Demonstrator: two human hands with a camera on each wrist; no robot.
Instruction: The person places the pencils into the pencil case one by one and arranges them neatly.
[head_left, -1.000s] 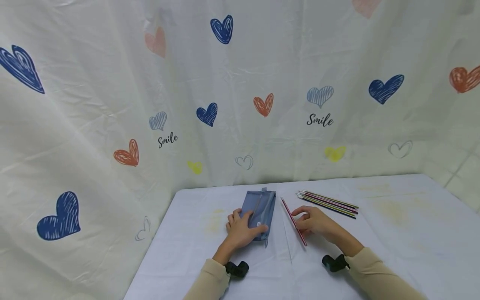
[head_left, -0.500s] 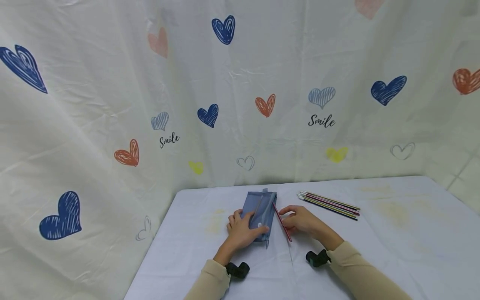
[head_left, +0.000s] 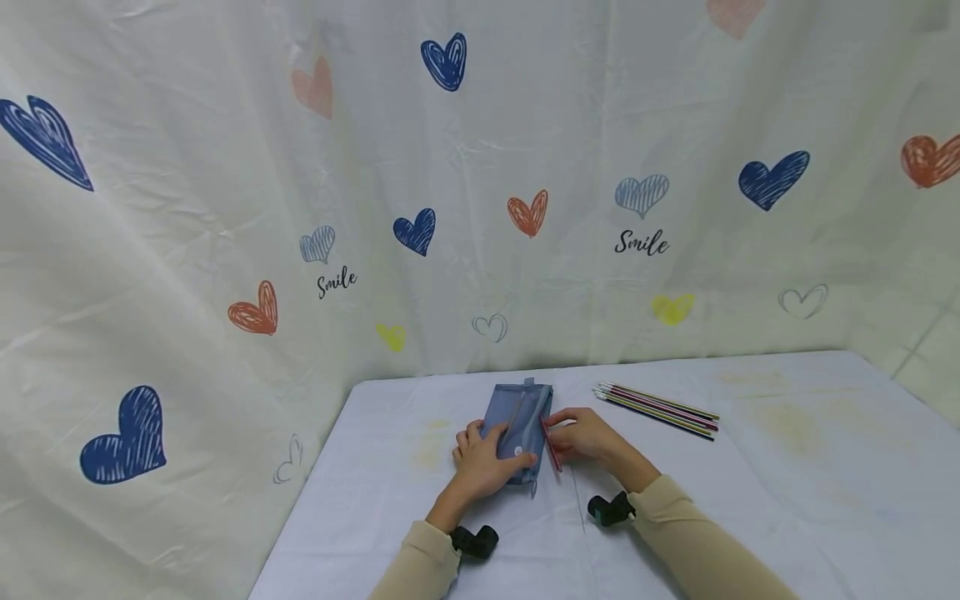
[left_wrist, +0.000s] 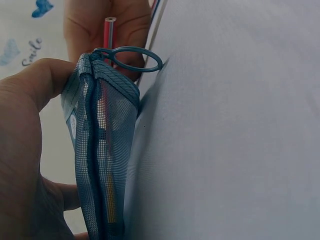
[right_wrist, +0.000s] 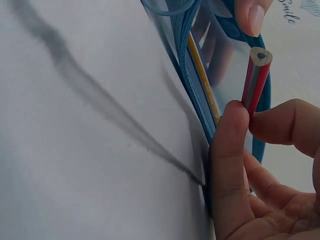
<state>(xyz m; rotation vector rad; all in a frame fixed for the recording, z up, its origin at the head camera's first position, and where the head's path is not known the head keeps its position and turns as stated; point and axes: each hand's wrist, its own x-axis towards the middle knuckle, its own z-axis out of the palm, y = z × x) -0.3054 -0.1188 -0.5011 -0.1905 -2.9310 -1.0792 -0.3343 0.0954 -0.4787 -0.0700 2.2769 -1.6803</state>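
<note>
White cloth (head_left: 787, 483), left hand (head_left: 478, 465) round pouch (head_left: 529, 417), right hand (head_left: 588, 437) round pencil (right_wrist: 256, 82), far end unclear.

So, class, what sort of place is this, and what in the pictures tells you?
Probably an indoor corner set up for recording: a white sheet printed with hearts and "Smile" hangs behind a table covered in white, and small black devices sit at both of the person's wrists.

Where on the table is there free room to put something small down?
Free: the table right of the loose pencils and right sleeve; also its strip between the left edge and the left hand. Crowded: its middle, where that hand rests on the pouch and the right hand pinches a red pencil at the pouch's side.
</note>
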